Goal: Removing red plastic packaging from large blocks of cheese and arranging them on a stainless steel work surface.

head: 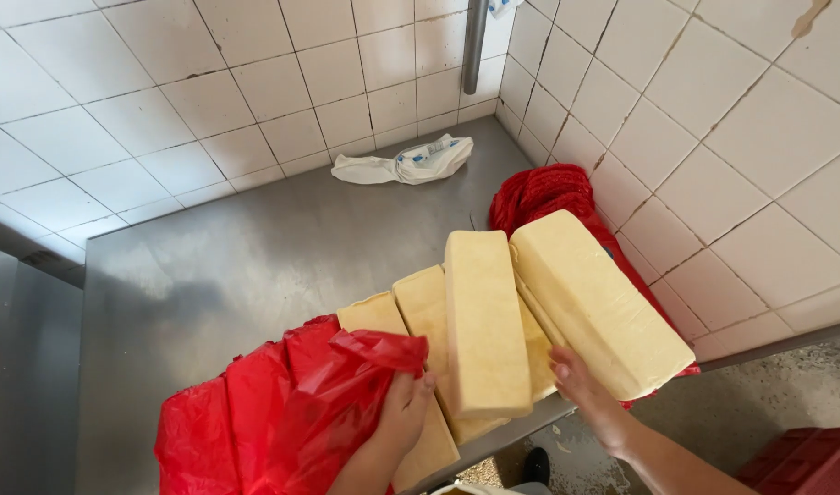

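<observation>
Pale yellow blocks (484, 321) lie stacked at the near edge of the steel worktop (236, 257). The left hand (403, 410) clenches its fingers on a red plastic bag (273, 412) beside them. The right hand (580, 385) touches the rightmost block (598, 298), fingers loosely spread. A crumpled white bag (406, 161) lies by the tiled wall.

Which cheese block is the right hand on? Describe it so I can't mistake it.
Start at the steel counter in the tiled corner. Pale yellow blocks lean in a row at its front edge. The right hand touches the rightmost block, nearest the side wall and lying on red plastic, angled away from the others.
</observation>
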